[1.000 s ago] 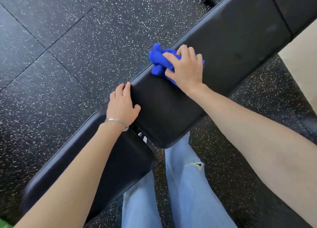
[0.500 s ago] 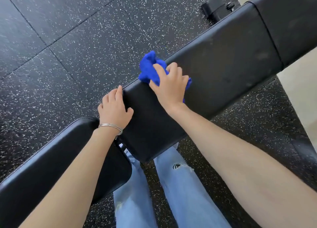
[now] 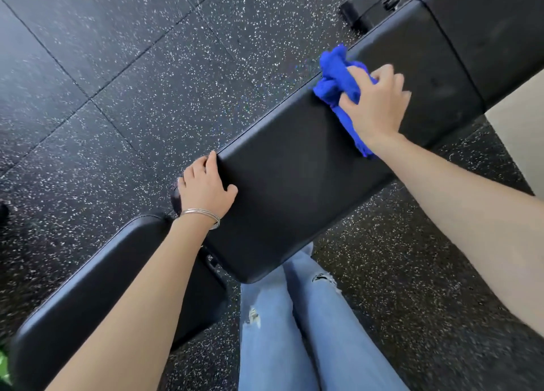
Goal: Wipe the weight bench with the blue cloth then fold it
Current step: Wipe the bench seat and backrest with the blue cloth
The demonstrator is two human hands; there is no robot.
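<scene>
Swept cloth [image 3: 335, 78] along bench's [image 3: 294, 184] far edge, well away from left hand [image 3: 206, 184] — wiping underway, folding not begun. Bunched in right hand's [image 3: 375, 107] curled fingers; left seemingly gripping pad's corner.

Floor [image 3: 132, 102]: black rubber tiles with white flecks, joined at straight seams that run diagonally. A pale, smooth strip [image 3: 519, 125] borders the tiles at the right edge of the floor. Two legs in light blue jeans [image 3: 294, 346] stand on the floor at the bottom edge; each leg has a frayed tear. A green item [image 3: 3, 364], mostly cut off, lies at the bottom-left corner.
</scene>
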